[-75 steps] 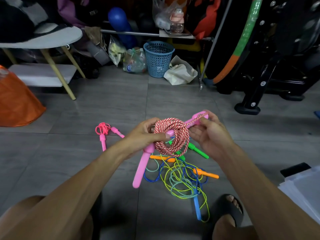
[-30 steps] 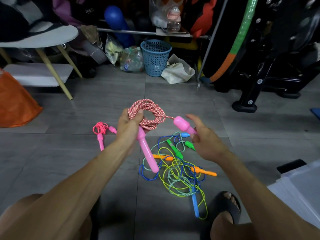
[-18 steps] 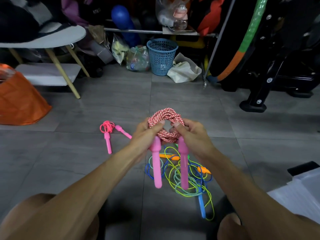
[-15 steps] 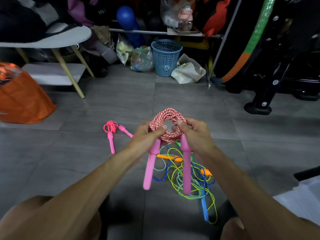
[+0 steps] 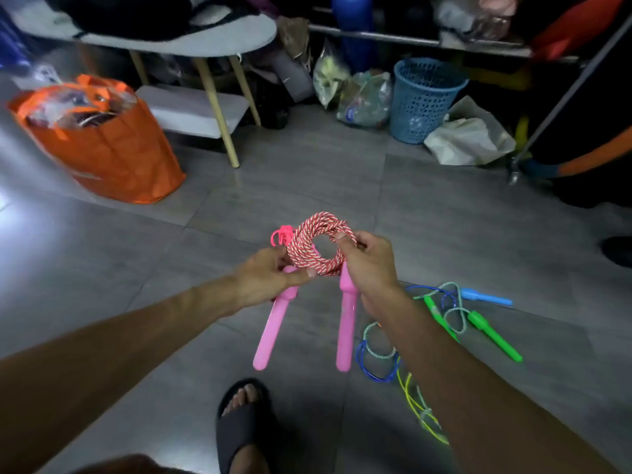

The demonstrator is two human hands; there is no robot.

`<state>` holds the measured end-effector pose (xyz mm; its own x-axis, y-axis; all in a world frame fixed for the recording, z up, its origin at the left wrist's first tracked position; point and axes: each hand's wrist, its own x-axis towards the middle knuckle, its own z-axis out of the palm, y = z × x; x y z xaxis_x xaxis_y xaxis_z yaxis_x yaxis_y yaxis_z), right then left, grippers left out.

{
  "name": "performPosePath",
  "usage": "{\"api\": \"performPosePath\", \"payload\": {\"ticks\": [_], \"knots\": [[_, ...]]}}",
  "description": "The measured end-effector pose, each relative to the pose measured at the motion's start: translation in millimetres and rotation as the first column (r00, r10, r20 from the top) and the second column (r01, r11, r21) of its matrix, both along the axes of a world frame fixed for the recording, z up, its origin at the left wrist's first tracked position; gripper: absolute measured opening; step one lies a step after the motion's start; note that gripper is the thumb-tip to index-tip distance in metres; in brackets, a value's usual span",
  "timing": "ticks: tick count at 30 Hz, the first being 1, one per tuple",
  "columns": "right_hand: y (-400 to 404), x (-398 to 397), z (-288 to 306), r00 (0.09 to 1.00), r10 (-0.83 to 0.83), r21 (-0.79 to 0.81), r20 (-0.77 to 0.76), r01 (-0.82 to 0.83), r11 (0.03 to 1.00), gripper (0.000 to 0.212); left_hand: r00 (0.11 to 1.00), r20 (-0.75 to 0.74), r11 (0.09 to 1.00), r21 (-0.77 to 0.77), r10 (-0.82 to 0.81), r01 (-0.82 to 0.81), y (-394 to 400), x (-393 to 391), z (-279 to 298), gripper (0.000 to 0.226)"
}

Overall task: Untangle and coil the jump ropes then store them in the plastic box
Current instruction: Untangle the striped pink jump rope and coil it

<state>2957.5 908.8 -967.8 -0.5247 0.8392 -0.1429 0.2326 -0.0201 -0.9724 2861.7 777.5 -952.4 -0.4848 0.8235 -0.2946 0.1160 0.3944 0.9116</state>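
— Pinching the red-and-white rope coil (image 5: 316, 246) from both sides: left hand (image 5: 270, 280) clamped low, right hand (image 5: 371, 260) closed on its upper rim. Advice?

— Keep both pinches firm so the loops stay stacked; the braided cord looks grippy. Its smooth pink handles (image 5: 343, 326) dangle below your grip. I'd carry it like that; no box in view. Tangled ropes (image 5: 444, 314) lie right of your hands.

cluttered storeroom, basket (image 5: 424, 97), orange bag (image 5: 116, 155)
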Motion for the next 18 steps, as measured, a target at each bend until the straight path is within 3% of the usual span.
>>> {"api": "performPosePath", "payload": {"ticks": [3,12,18], "knots": [[-3.2,-66.5,-44.9,0.998,0.028,-0.014,0.062,-0.027,1.000,0.023,0.992,0.019,0.992,0.001,0.124,-0.124,-12.7,-45.0,-49.2,0.013],[-16.6,-219.4,-225.1,0.933,0.195,0.055,0.302,-0.221,0.974,0.027,0.893,-0.152,0.884,-0.145,0.423,-0.444,-43.7,-140.9,-247.1,0.033],[-33.0,-255.3,-285.1,0.876,0.256,0.080,0.410,-0.314,0.946,0.025,0.831,-0.244,0.816,-0.189,0.500,-0.546,-55.8,-156.6,-301.2,0.044]]}}
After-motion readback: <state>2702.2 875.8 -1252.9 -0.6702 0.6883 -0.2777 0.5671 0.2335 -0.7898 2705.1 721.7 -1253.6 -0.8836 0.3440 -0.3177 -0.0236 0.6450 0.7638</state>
